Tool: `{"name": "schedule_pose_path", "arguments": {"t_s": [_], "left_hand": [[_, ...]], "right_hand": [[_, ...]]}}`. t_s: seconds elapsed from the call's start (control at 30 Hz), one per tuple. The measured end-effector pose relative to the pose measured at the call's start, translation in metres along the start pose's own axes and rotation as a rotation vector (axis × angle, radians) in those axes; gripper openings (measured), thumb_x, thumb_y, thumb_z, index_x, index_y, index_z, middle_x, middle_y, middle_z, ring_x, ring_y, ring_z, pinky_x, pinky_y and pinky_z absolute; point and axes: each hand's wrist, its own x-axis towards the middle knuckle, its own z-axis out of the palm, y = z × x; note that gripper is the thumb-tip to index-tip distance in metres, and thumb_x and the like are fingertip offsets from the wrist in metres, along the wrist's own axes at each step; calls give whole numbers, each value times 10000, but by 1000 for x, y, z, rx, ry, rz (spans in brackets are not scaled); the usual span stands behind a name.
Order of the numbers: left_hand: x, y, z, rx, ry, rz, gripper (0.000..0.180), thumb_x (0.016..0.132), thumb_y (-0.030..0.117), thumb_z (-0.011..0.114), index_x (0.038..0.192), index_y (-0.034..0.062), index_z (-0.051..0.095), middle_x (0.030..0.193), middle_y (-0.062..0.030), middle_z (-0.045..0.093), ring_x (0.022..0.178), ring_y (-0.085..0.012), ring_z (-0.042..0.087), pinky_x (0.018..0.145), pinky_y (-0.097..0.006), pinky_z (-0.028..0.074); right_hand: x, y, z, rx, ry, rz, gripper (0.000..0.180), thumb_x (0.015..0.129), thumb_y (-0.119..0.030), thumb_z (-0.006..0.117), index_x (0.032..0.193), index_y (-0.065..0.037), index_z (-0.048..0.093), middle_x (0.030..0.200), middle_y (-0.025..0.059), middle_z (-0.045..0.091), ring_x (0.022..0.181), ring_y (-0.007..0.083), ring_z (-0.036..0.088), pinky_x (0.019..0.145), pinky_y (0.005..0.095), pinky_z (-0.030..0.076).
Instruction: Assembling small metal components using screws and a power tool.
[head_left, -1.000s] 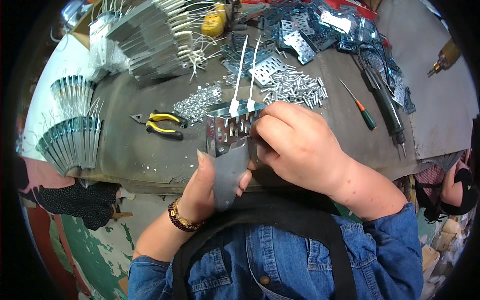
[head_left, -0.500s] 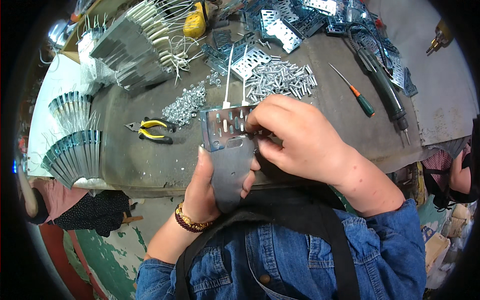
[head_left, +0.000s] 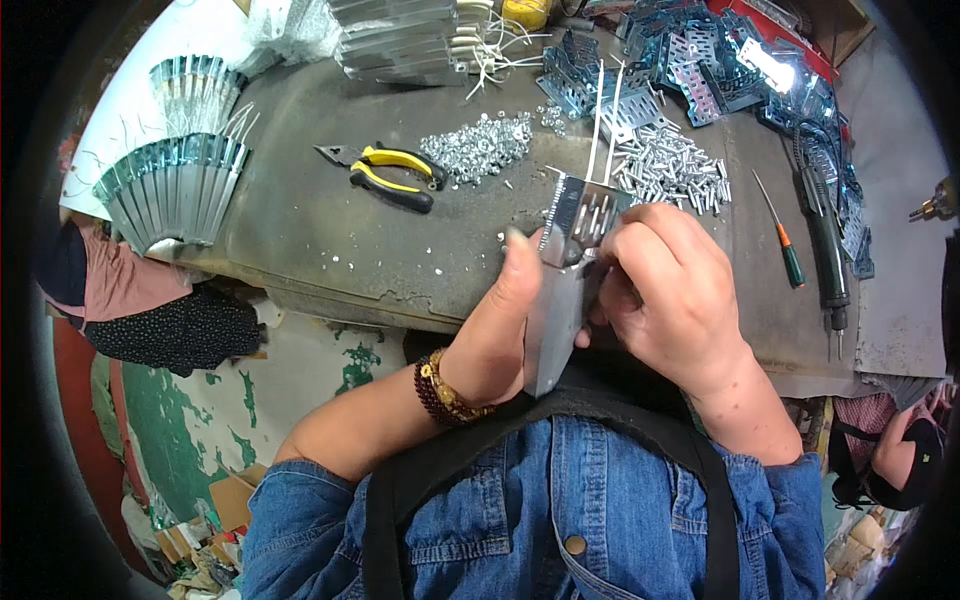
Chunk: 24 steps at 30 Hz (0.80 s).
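Note:
My left hand (head_left: 497,320) is closed round a flat grey metal casing (head_left: 553,325), its thumb along the left side. At the casing's top sits a shiny slotted metal bracket (head_left: 572,210), and two thin white leads (head_left: 597,125) stick up beyond it. My right hand (head_left: 680,290) has its fingers curled in at the right edge of the bracket. Its fingertips are partly hidden, so whatever they pinch does not show. Beyond the bracket lies a pile of small silver screws (head_left: 675,170); a heap of nuts (head_left: 480,145) is to its left.
Yellow-and-black pliers (head_left: 390,180) lie left on the table (head_left: 300,180). At right are a screwdriver (head_left: 787,245) and an electric screwdriver (head_left: 825,240). Loose slotted brackets (head_left: 700,65) pile up at the back, near stacked grey casings (head_left: 395,45). More casings (head_left: 175,195) fan out far left.
My view has swung, so the table's things appear shifted to the right. The held casing has turned more edge-on and tilted. Both hands stay on it, the right one still at the bracket's edge.

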Motion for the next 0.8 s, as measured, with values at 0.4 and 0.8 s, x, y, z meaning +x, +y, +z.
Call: {"name": "schedule_pose_path", "arguments": {"t_s": [0.4,0.8], "left_hand": [[3,20,12,64,41,-26,528,936,567,334,1095,104,530,887,-32,586,775,-128,541,624,-260,435],[11,30,-7,-168,25,-248,558,966,547,279,1112,80,549,842,-53,615,669,-172,607,516,-266,486]], "right_hand": [[17,-2,-11,-123,-229,-127,176,649,-148,639,763,-86,520,777,62,516,729,230,552,648,326,493],[27,9,-9,-84,-416,-298,216,628,-135,656,763,-74,499,792,72,480,724,253,531,614,356,472]]}}
